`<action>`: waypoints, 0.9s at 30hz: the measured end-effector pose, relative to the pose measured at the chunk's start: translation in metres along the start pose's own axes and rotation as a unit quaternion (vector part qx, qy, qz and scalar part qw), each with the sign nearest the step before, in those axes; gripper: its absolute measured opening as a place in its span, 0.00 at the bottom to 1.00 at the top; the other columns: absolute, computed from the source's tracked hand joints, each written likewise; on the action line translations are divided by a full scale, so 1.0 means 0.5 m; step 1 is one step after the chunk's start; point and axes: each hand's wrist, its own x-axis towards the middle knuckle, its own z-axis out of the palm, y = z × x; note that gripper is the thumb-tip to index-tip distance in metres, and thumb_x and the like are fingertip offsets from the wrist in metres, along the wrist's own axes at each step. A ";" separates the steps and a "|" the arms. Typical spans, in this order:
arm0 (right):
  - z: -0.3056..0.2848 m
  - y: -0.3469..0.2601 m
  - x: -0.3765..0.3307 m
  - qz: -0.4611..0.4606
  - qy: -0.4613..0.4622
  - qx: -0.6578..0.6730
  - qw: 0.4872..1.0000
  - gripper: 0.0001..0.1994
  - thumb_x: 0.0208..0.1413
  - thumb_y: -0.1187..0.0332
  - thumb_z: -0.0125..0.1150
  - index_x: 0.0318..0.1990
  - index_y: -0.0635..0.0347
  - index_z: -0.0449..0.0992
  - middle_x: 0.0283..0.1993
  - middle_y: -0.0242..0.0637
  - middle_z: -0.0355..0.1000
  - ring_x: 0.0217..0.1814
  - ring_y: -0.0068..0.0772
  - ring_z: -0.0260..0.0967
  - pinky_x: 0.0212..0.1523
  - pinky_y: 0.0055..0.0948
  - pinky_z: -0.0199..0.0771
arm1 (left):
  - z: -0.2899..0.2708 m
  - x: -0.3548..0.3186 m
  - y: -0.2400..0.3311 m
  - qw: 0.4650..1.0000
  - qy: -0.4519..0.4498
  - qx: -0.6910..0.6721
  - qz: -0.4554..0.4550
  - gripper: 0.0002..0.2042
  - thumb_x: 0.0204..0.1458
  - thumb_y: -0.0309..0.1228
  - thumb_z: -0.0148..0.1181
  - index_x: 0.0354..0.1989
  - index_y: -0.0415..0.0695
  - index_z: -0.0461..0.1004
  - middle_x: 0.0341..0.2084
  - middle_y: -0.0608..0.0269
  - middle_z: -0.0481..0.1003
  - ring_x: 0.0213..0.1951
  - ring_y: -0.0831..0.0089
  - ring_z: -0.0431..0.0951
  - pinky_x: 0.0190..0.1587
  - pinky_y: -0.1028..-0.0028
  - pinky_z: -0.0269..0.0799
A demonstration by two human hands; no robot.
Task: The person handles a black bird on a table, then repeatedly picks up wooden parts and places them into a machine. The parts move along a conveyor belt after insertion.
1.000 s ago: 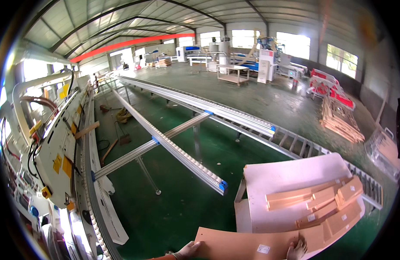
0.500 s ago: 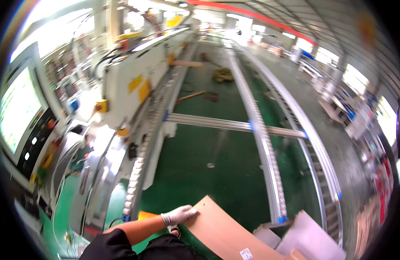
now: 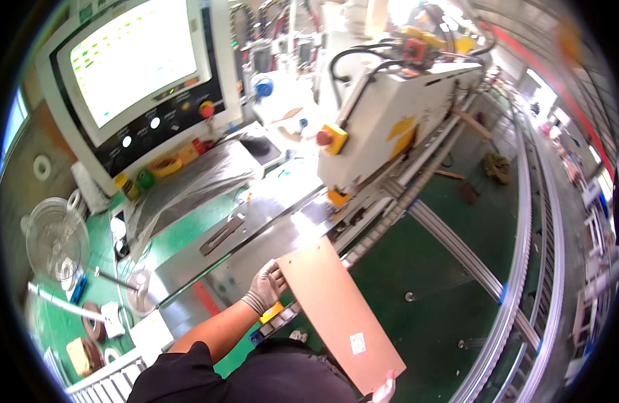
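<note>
A flat, light-brown board with a small white label tilts in front of my body. My left hand, in a pale glove, grips its far left corner. At the board's near right end my right hand holds the edge; only its fingertips and thumb area show at the bottom of the picture. Just beyond the board's far end lies the metal bed of a long machine, which has a white housing.
A control panel with a lit screen stands at the left. Nearby are a plastic-covered keyboard shelf, a fan and a yellow box with a red button. Roller rails run along the right over a green floor.
My view has swung left toward the control panel and machine. The board has come up off to the front of me, and my right hand now shows at its near end.
</note>
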 end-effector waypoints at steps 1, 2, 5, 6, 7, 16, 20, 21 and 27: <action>0.064 -0.053 -0.004 0.032 0.011 -0.018 0.999 0.32 0.67 0.51 0.57 0.71 0.60 0.63 0.73 0.45 0.63 0.74 0.44 0.60 0.76 0.47 0.54 | -0.015 0.002 -0.015 1.000 0.014 -0.015 0.007 0.27 0.66 0.53 0.53 0.61 0.43 0.69 0.62 0.57 0.73 0.64 0.62 0.72 0.68 0.58 0.66; 0.083 -0.074 0.014 0.036 -0.043 0.014 0.998 0.31 0.67 0.50 0.56 0.71 0.59 0.63 0.72 0.44 0.64 0.73 0.44 0.61 0.75 0.48 0.57 | -0.030 -0.013 -0.040 0.998 0.046 -0.026 -0.027 0.26 0.67 0.52 0.52 0.62 0.43 0.68 0.62 0.55 0.73 0.64 0.62 0.72 0.67 0.59 0.67; 0.156 -0.126 0.109 0.055 -0.213 0.126 0.967 0.31 0.67 0.46 0.53 0.71 0.54 0.64 0.69 0.39 0.68 0.70 0.44 0.66 0.69 0.52 0.66 | -0.049 -0.031 -0.080 0.998 0.015 -0.043 -0.051 0.21 0.71 0.47 0.49 0.58 0.42 0.71 0.53 0.58 0.78 0.51 0.69 0.78 0.56 0.66 0.73; 0.175 -0.153 0.128 0.099 -0.232 0.180 0.951 0.34 0.66 0.48 0.56 0.72 0.58 0.63 0.72 0.44 0.66 0.73 0.49 0.63 0.73 0.54 0.61 | -0.097 -0.006 -0.103 0.995 -0.076 -0.044 -0.040 0.20 0.72 0.47 0.48 0.54 0.42 0.74 0.48 0.63 0.80 0.46 0.75 0.79 0.50 0.70 0.74; 0.188 -0.173 0.146 0.097 -0.237 0.179 0.950 0.33 0.66 0.48 0.56 0.72 0.58 0.63 0.72 0.44 0.66 0.73 0.49 0.63 0.73 0.53 0.61 | -0.021 -0.019 -0.083 0.992 0.070 0.101 -0.038 0.20 0.72 0.48 0.48 0.51 0.43 0.75 0.44 0.66 0.81 0.43 0.78 0.78 0.46 0.72 0.74; 0.263 -0.322 0.281 0.210 -0.220 -0.007 0.953 0.37 0.63 0.40 0.50 0.73 0.52 0.62 0.72 0.45 0.64 0.70 0.49 0.65 0.63 0.52 0.73 | 0.102 0.135 -0.135 0.940 0.170 0.279 0.103 0.20 0.73 0.41 0.50 0.44 0.34 0.79 0.37 0.57 0.81 0.39 0.71 0.77 0.47 0.67 0.74; 0.299 -0.350 0.349 0.162 -0.219 0.069 0.960 0.33 0.65 0.43 0.52 0.71 0.53 0.65 0.68 0.43 0.67 0.66 0.49 0.67 0.61 0.52 0.71 | 0.238 0.180 -0.104 0.953 0.191 0.220 0.089 0.19 0.72 0.42 0.51 0.46 0.35 0.78 0.39 0.60 0.81 0.42 0.74 0.76 0.48 0.68 0.74; 0.338 -0.390 0.348 0.143 -0.243 0.060 0.958 0.34 0.65 0.43 0.52 0.71 0.54 0.64 0.69 0.43 0.67 0.68 0.49 0.66 0.64 0.52 0.68 | 0.233 0.206 -0.121 0.950 0.183 0.231 0.106 0.19 0.72 0.42 0.51 0.47 0.35 0.78 0.39 0.61 0.80 0.42 0.74 0.76 0.49 0.69 0.74; 0.430 -0.527 0.427 0.071 -0.325 0.042 0.942 0.37 0.65 0.42 0.51 0.73 0.57 0.61 0.71 0.44 0.65 0.72 0.51 0.63 0.71 0.54 0.62 | 0.305 0.331 -0.154 0.973 0.177 0.134 0.070 0.16 0.71 0.41 0.54 0.47 0.40 0.79 0.42 0.67 0.82 0.45 0.75 0.80 0.55 0.70 0.76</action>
